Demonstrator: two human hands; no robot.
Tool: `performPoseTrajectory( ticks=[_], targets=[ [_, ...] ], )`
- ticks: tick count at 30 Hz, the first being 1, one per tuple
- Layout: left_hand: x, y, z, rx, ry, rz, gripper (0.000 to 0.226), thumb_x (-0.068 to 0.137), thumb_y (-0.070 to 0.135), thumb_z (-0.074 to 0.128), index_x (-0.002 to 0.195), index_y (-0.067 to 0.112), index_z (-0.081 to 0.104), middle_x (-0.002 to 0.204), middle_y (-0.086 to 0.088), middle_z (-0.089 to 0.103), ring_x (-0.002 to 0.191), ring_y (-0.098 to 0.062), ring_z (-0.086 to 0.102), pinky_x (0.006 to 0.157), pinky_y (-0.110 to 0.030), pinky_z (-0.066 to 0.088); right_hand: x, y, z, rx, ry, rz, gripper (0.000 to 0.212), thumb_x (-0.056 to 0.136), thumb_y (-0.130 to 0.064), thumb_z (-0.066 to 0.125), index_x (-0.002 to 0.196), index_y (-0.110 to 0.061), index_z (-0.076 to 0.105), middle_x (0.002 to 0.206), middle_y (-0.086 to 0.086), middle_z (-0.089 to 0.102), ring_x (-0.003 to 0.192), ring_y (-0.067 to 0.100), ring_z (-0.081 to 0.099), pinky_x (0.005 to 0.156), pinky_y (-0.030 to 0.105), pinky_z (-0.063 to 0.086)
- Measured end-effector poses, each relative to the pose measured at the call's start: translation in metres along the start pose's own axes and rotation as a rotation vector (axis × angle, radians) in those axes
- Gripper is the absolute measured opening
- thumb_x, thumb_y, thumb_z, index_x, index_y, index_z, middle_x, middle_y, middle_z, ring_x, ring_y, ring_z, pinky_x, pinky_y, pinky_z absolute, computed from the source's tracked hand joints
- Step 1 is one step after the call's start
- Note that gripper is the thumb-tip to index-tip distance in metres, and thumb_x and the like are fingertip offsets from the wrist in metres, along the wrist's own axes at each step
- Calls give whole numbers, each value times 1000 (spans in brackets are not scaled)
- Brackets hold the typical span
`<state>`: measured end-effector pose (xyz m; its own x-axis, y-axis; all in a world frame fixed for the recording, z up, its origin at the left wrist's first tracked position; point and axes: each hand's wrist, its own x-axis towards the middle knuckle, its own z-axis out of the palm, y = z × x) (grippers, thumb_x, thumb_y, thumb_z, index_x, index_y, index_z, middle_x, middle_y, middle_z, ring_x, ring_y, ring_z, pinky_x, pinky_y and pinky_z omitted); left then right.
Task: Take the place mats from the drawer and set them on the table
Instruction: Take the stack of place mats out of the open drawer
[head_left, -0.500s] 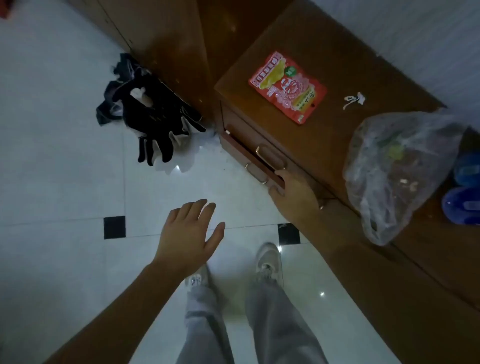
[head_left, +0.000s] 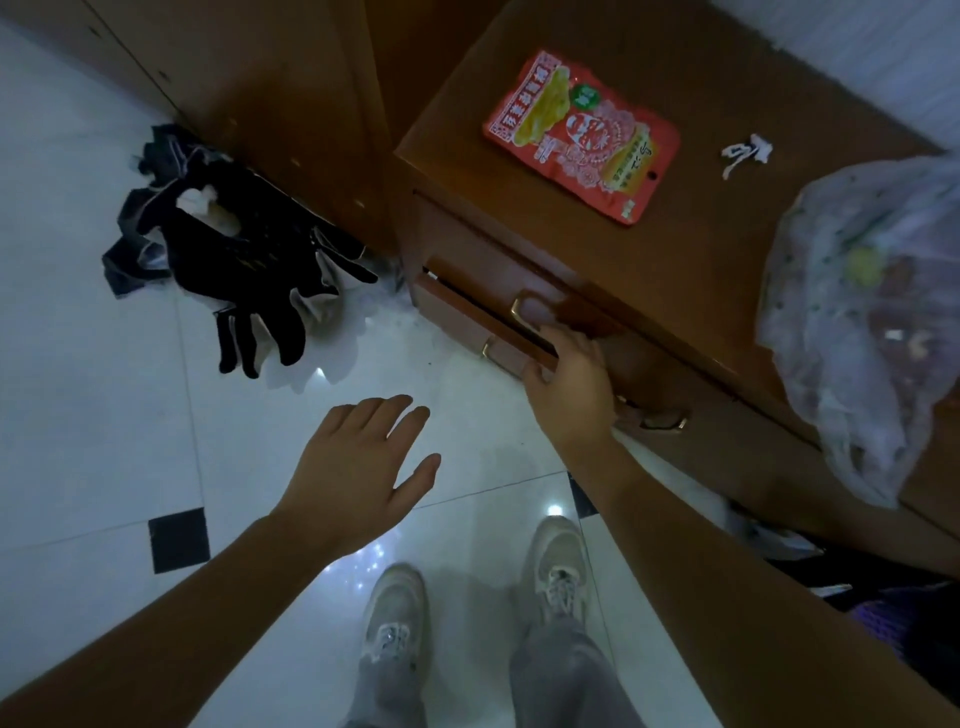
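1. Right hand (head_left: 569, 379): its fingers hook over the top edge of the brown wooden drawer (head_left: 483, 322) and the thumb lies against the drawer's face. The fingertips are hidden behind that edge.
2. Left hand (head_left: 358, 467): it is flat with the fingers spread and holds nothing. It hovers over the white tiled floor (head_left: 104, 415), in front of the drawer and well apart from it.
3. Drawer: it stands out from the brown wooden bench (head_left: 717, 249) by only a narrow dark slot.
4. Place mats: none can be seen. They presumably lie inside the drawer, but the slot is too narrow and dark to show them.
5. Step in hand (judged): drawing the drawer open. The grip sits towards one end of the drawer front, so a hard pull there may skew the drawer and jam it. A slow, level pull straight outward is best, and the free left hand could take the other end.
6. Cautions (judged):
   - The red foil food packet (head_left: 582, 135) lies on the bench top above the drawer.
   - The clear plastic bag (head_left: 862, 322) appears to sag over the bench's front edge beside the drawer.
   - A jerk could shift either one.
   - The pale trainers (head_left: 556, 566) stand in front of the drawer, so some room is needed for it to come out.
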<state>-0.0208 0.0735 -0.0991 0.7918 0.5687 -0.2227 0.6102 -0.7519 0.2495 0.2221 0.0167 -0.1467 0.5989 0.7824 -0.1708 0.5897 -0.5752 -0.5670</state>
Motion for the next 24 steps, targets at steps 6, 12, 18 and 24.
performPoseTrajectory(
  ticks=[6,12,18,24],
  targets=[
    [-19,-19,5,-4,-27,-16,56,96,49,38,127,10,63,128,-11,65,111,-30,63,92,-44,48,-23,-10,13,12,33,48,38,88,-16,64,126,-14,61,120,4,63,112,16,51,84,25,45],
    [-63,-28,8,11,-98,-56,57,96,51,36,127,10,63,128,-11,65,109,-31,63,91,-44,47,-67,-13,26,-100,-46,-12,42,87,-20,64,128,-13,59,123,9,63,112,26,56,94,45,49],
    [-117,-21,13,1,-153,-132,59,97,52,34,127,11,63,128,-11,65,109,-30,64,91,-44,50,-119,-25,32,-144,-162,-17,47,88,-23,63,133,-14,54,130,8,60,120,27,53,101,46,44],
    [-163,-6,18,7,-178,-174,73,100,59,16,122,12,67,124,-10,68,106,-30,67,90,-45,52,-171,-40,37,-149,-351,-20,58,89,-23,61,144,-15,43,142,8,52,131,26,47,109,43,38]
  ],
)
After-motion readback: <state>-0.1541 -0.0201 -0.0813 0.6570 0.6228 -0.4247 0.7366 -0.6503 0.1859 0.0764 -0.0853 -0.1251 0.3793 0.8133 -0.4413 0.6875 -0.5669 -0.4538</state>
